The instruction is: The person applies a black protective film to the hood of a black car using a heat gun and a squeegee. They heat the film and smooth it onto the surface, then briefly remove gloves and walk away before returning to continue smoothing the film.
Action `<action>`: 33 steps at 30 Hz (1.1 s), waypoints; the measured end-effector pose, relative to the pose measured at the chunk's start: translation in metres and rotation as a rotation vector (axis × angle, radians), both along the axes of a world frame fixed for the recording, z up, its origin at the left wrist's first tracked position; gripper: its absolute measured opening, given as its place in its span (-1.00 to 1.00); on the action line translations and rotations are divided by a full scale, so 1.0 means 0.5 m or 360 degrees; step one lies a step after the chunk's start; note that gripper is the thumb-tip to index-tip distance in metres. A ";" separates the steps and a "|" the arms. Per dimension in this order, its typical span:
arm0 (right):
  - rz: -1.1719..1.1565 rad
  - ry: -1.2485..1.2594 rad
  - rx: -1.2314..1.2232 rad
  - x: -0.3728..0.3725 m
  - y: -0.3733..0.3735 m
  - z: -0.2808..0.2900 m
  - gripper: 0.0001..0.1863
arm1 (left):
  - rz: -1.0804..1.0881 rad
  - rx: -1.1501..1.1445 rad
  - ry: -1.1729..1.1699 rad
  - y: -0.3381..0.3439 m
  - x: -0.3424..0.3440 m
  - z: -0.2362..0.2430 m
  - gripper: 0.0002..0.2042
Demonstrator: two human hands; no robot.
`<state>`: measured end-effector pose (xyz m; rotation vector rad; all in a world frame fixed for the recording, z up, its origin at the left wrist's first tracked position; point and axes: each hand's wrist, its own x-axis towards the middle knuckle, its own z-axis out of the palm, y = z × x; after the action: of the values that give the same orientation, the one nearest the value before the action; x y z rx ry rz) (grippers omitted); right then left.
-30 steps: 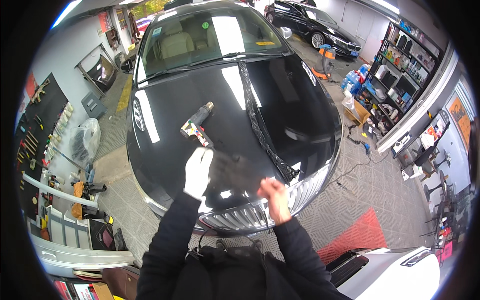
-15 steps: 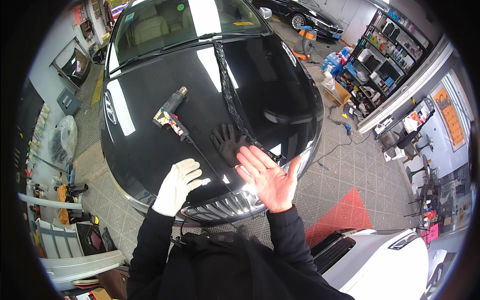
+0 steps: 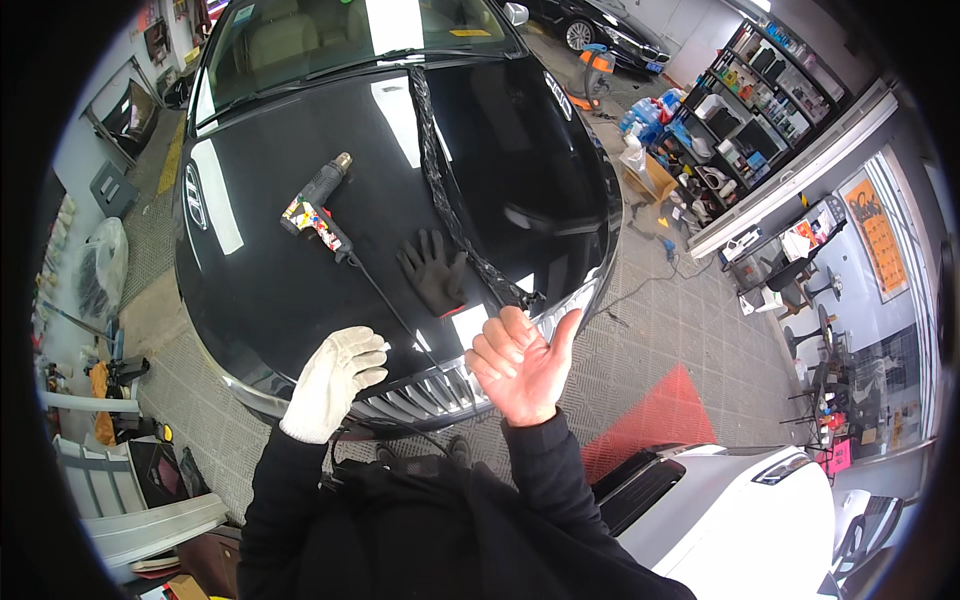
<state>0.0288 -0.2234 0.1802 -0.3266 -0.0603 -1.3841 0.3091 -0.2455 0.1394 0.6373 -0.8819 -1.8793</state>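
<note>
Left hand (image 3: 333, 388): we have a white glove (image 3: 318, 395) on it; its fingers are a little bent and loosely spread, and it looks empty.
Right hand (image 3: 520, 368): bare and empty, with the palm turned up to us, the fingers half curled in and the thumb sticking out.
Dark glove (image 3: 430, 275): it lies on the black car hood (image 3: 290, 300), ahead of our hands and nearer the right one; its fingers point away from us, and its red cuff (image 3: 455, 313) is the end closest to us.
Heat gun (image 3: 318, 205): it lies on the hood, farther ahead of our left hand; its nose points away from us and to the right, and we see bright colored patches on it.
Cord (image 3: 385, 300): it runs from the gun toward us, into the gap between our hands.
Twisted black strip (image 3: 437, 185): it runs along the hood ahead of our right hand, with its near end just past that hand.
Silver grille (image 3: 425, 398): we see it between our hands.
Red mat (image 3: 655, 425): on the floor, to the right of our right hand.
</note>
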 end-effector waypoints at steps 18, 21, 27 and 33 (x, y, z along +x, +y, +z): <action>-0.1185 0.2323 0.0342 0.160 0.001 -0.113 -0.48 | -0.0427 -0.0091 0.0060 0.094 -0.104 0.079 -0.19; -0.1074 0.2225 0.0562 0.165 -0.003 -0.122 -0.42 | -0.0486 -0.0135 -0.0012 0.102 -0.109 0.080 -0.17; -0.1265 0.2345 0.0654 0.156 -0.012 -0.127 -0.43 | -0.0520 -0.0019 0.0080 0.106 -0.121 0.069 -0.18; -0.1459 0.2421 0.0675 0.116 -0.007 -0.108 -0.40 | -0.0557 0.0040 0.0020 0.109 -0.130 0.061 -0.17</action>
<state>0.0867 -0.2269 0.1260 -1.0368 1.7869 -1.6159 0.2439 -0.1909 0.1701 0.5089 -1.0132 -2.2060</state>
